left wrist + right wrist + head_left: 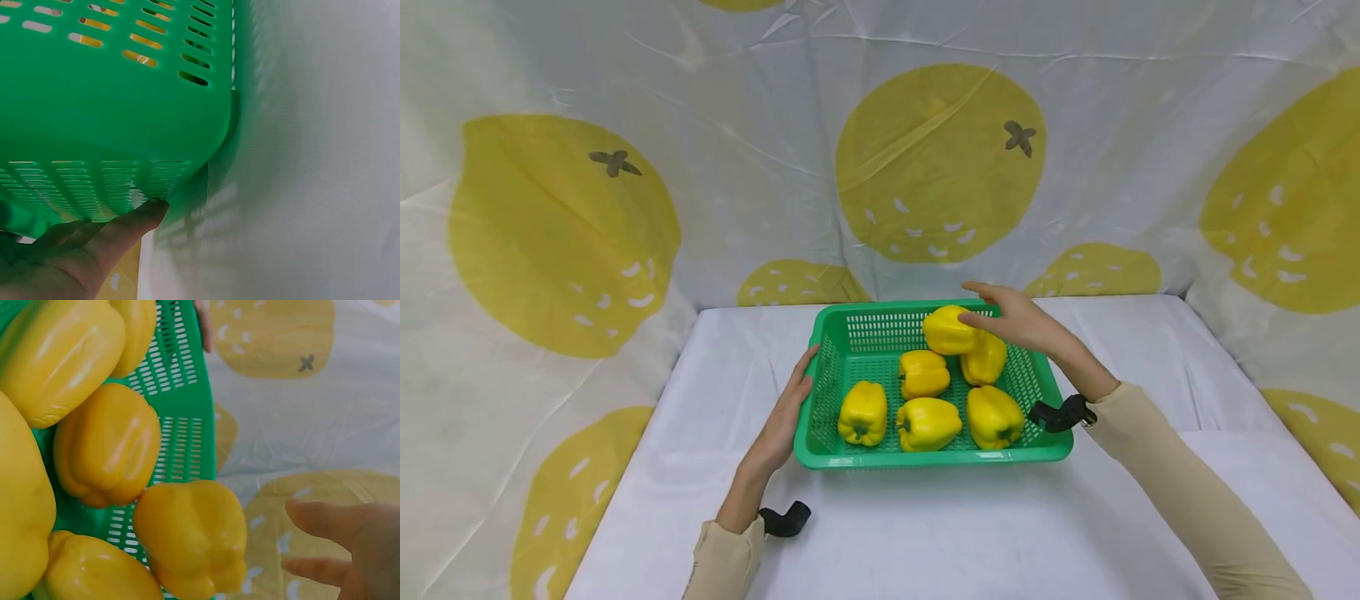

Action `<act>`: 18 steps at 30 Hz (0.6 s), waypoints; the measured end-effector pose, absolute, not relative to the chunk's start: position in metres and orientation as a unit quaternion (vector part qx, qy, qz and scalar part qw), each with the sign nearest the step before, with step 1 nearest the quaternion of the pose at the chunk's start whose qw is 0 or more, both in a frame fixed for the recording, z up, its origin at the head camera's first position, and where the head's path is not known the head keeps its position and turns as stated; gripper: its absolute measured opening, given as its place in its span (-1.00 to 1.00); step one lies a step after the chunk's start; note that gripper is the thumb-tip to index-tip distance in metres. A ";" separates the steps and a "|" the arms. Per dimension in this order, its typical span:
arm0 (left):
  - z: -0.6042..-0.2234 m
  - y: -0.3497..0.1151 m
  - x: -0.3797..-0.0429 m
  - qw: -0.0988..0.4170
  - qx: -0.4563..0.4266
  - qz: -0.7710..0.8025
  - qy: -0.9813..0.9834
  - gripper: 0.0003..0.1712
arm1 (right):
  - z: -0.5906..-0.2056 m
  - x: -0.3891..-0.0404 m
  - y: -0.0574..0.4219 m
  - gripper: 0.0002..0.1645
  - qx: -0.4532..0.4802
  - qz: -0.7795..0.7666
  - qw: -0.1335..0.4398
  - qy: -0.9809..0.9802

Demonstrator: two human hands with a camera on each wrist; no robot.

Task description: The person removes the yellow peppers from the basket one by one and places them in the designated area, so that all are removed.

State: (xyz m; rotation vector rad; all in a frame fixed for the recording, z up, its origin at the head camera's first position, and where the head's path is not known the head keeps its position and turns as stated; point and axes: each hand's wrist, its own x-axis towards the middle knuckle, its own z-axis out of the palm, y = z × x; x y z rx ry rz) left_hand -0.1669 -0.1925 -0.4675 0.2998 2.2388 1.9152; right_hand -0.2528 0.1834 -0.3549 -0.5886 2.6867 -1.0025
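Note:
In the head view a green plastic basket point(925, 459) holds several yellow bell peppers. My left hand point(781, 418) rests against the basket's left outer wall. The left wrist view shows its thumb point(134, 226) touching the slotted side point(112, 119), while the other fingers are partly hidden. Over the back right corner hovers my right hand point(1018, 319), its fingers spread. Nearest to it is one bell pepper point(951, 330), leaning on another bell pepper point(984, 360). The right wrist view shows a gap between the right hand point(350, 544) and the nearest bell pepper point(192, 539).
Inside the basket, other bell peppers sit at the front left point(862, 414), front middle point(928, 423), front right point(995, 417) and centre point(924, 373). A white cloth point(925, 533) covers the table. Behind hangs a lemon-print curtain point(760, 167).

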 end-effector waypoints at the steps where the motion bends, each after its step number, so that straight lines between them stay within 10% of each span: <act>1: -0.468 -0.192 -0.167 0.090 0.101 0.644 0.753 -0.40 | -0.357 -0.254 0.182 -0.18 -0.202 -0.341 0.108 0.912; 18: -0.470 -0.193 -0.166 0.087 0.110 0.648 0.748 -0.41 | -0.378 -0.260 0.165 -0.29 -0.210 -0.336 0.085 0.914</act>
